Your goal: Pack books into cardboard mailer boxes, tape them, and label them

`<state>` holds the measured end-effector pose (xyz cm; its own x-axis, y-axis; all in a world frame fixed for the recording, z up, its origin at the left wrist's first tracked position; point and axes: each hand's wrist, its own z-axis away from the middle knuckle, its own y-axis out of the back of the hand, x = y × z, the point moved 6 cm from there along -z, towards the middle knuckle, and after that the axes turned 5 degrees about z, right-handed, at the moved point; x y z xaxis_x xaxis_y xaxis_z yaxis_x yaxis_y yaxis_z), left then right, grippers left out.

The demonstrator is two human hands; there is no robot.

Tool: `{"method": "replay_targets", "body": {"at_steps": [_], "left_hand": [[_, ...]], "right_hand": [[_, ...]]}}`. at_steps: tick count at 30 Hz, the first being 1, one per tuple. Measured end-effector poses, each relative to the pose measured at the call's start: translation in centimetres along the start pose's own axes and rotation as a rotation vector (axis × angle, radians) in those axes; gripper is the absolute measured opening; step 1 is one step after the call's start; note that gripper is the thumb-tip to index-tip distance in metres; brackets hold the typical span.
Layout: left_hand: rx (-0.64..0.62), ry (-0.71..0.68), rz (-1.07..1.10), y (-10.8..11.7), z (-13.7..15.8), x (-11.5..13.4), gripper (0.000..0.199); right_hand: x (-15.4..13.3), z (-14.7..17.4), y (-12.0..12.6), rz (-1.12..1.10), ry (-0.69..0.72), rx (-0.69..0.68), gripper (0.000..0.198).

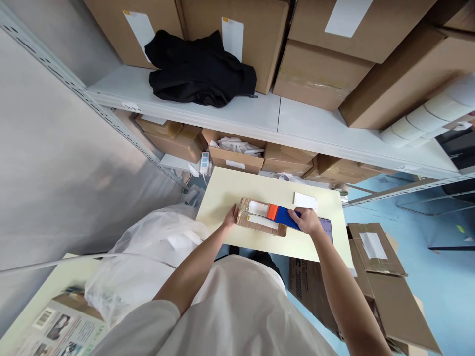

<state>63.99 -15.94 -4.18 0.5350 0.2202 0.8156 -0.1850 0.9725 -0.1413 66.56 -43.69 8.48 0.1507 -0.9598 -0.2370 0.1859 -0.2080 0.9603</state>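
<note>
A small brown cardboard box [244, 223] with a white label lies on the pale yellow table, with clear tape at its left end. My left hand [231, 216] holds the box at its left edge, fingers against its side. In my right hand [306, 220] is a flat blue tool with an orange end [287, 218], gripped by its blue part. The orange end lies over the label, and a thin dark line runs left from it; I cannot make out what that line is. A phone [327, 228] with a lit screen lies partly under my right wrist.
White paper [306, 200] lies on the table [222, 185] behind my right hand. A shelf [256, 116] holds large cartons [322, 74], a black garment [204, 69] and white rolls [419, 121]. Cardboard boxes [389, 296] stand right; a translucent plastic bag [148, 242] bulges left.
</note>
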Motion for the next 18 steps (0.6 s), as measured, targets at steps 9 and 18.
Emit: {"method": "replay_targets", "body": {"at_steps": [9,18], "left_hand": [[-0.477,-0.797,-1.215,-5.2,2.6,4.6,0.126],[-0.379,-0.809,-1.433,-5.4,2.2,4.6,0.116]], "right_hand": [[-0.4,-1.1,-0.2,0.013,0.045,-0.065,0.049],[8.1,0.9,-0.3,0.074,-0.011,-0.164,0.050]]}}
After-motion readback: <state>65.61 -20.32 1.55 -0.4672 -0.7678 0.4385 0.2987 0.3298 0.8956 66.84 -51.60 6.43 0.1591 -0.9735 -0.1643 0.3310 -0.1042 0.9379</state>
